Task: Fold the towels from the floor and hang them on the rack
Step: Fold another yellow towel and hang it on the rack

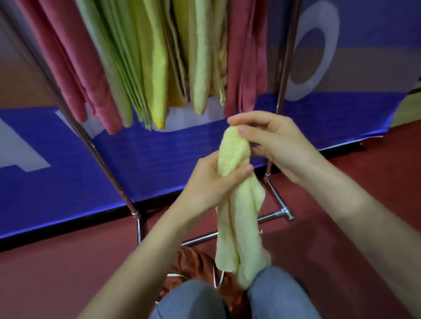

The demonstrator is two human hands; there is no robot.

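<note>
Two hands hold one pale yellow towel [239, 222] hanging at centre; the left hand [207, 186] wraps its middle; the right hand [273, 143] pinches its top at one o'clock; the loaded rack [285, 213] stands at twelve.

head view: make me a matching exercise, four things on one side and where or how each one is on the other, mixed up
Things:
1. pale yellow towel
2. pink towels
3. rust-orange towel
4. right hand

Place or state:
a. lies on the floor
b. hang on the rack
c. pinches the top end of a towel
d. hangs down, gripped mid-length by the left hand

Pairs: 1-d, 2-b, 3-a, 4-c
</note>
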